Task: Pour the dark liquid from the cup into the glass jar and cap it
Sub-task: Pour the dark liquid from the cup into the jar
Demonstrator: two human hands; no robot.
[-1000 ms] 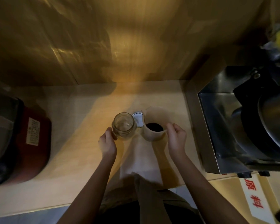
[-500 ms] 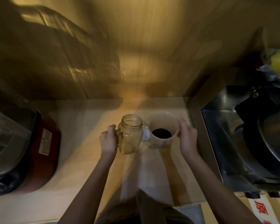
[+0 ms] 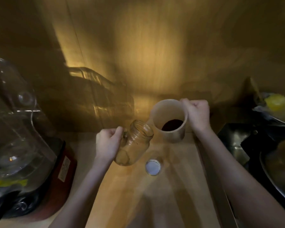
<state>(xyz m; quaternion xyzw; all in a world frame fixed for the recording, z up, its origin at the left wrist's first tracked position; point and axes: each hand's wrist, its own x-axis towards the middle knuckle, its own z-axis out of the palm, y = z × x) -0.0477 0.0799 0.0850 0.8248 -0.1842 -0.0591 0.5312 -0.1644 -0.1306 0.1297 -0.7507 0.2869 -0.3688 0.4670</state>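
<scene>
My left hand (image 3: 108,144) grips the handle of an empty glass jar (image 3: 133,144), held above the counter and tilted with its mouth toward the cup. In my right hand (image 3: 197,115) is a pale cup (image 3: 169,120), lifted and leaning slightly toward the jar, with dark liquid (image 3: 172,125) low inside. Cup rim and jar mouth are close together but apart. The jar's round white cap (image 3: 152,167) lies flat on the wooden counter (image 3: 176,186) below them.
A blender with a clear jug and red base (image 3: 23,145) fills the left side. A metal machine with dark parts (image 3: 270,153) stands at the right, with something yellow (image 3: 277,102) behind it. A wooden wall rises at the back.
Both hands have lifted the jar and the cup off the counter. The jar has tilted toward the cup, and the cap now shows on the counter beneath them. The view has shifted.
</scene>
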